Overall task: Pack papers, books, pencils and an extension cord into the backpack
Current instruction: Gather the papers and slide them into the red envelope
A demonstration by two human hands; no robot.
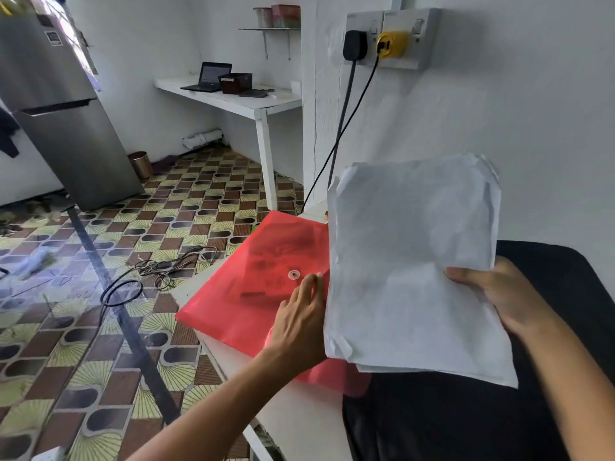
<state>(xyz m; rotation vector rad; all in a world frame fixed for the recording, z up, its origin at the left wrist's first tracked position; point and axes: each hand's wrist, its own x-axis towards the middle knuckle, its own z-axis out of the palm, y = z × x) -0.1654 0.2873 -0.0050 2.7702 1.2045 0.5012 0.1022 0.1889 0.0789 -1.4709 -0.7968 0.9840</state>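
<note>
A stack of white papers (412, 267) is held up above the table, gripped at its right edge by my right hand (499, 294), thumb on the front. My left hand (299, 321) reaches to the stack's left edge, its fingers partly behind the sheets, so its hold is unclear. Under it a red translucent snap folder (253, 281) lies on the white table (299, 414) with dark contents showing through. A black backpack (466, 420) lies at the lower right, partly hidden by the papers.
Two plugs sit in a wall socket (389, 41), their cables hanging behind the papers. Loose cords (173, 264) lie tangled on the patterned floor. A fridge (63, 104) stands at left. A far shelf (233, 98) carries a laptop and a dark box.
</note>
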